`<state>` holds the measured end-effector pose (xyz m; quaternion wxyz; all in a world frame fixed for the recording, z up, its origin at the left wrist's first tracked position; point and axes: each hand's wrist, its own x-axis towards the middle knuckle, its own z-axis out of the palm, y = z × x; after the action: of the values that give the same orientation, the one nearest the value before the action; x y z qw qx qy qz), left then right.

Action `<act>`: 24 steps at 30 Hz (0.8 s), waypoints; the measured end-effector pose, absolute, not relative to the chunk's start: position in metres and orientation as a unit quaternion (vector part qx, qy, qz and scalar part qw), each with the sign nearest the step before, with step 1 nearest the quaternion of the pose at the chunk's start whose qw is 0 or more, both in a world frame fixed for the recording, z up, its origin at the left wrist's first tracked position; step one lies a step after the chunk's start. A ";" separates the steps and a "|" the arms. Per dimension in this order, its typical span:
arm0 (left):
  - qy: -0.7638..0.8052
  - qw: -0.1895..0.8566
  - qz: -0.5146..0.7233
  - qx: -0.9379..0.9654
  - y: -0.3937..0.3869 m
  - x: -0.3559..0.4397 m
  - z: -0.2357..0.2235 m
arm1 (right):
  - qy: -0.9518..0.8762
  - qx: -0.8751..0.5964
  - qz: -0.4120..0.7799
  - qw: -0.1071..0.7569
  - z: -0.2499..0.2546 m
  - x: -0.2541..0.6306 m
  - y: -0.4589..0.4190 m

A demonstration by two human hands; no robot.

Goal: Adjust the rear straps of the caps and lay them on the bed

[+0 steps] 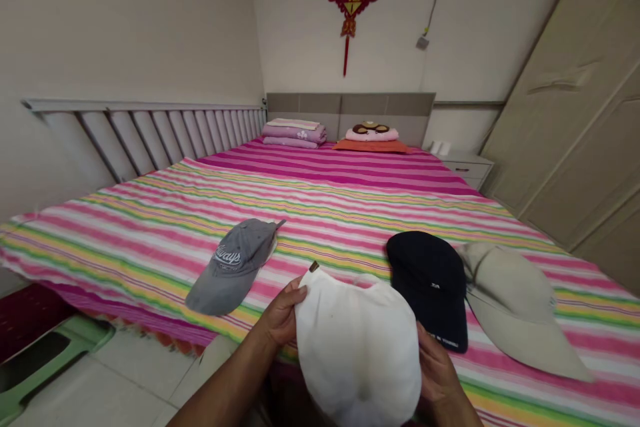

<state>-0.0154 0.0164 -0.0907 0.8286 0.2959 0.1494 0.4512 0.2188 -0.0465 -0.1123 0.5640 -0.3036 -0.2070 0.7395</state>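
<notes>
Held up in front of me is a white cap point(357, 340), gripped from both sides. My left hand point(285, 312) is closed on its left edge, the thumb lying over the fabric near a small dark buckle. At the right edge, my right hand point(434, 370) is closed on the cap, its fingers partly hidden behind it. A grey cap point(235, 267) with white lettering lies on the bed to the left. To the right rests a black cap point(427, 287), and beside it, touching, a beige cap point(520, 307).
The caps lie on a striped sheet point(150, 213) over the bed. Folded purple bedding point(295, 135) and a pink-and-orange pile point(373, 140) sit by the headboard point(315, 107). A green stool point(60, 357) stands at lower left, a white nightstand point(465, 169) at far right.
</notes>
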 end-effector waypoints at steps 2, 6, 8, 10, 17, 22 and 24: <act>0.151 0.830 0.438 0.309 0.016 -0.015 -0.088 | -0.202 -0.296 0.739 0.571 -0.113 0.221 -0.050; 0.181 0.842 0.388 0.328 0.015 -0.011 -0.077 | -0.232 -0.277 0.755 0.547 -0.109 0.225 -0.054; 0.197 0.840 0.369 0.346 0.013 -0.010 -0.068 | -0.267 -0.265 0.753 0.540 -0.102 0.228 -0.053; 0.217 0.829 0.356 0.372 0.011 -0.009 -0.057 | -0.302 -0.256 0.741 0.543 -0.091 0.229 -0.052; 0.305 0.743 0.307 0.510 0.001 -0.011 -0.020 | -0.404 -0.252 0.678 0.560 -0.050 0.223 -0.054; 0.315 0.741 0.325 0.496 -0.003 -0.006 -0.015 | -0.427 -0.307 0.646 0.553 -0.038 0.216 -0.058; 0.320 0.742 0.329 0.489 -0.003 -0.004 -0.016 | -0.446 -0.335 0.633 0.537 -0.032 0.214 -0.057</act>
<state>-0.0043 -0.0029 -0.0161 0.7418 0.4892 0.3201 0.3286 0.2140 -0.0571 -0.0322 0.5372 -0.3345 -0.4458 0.6331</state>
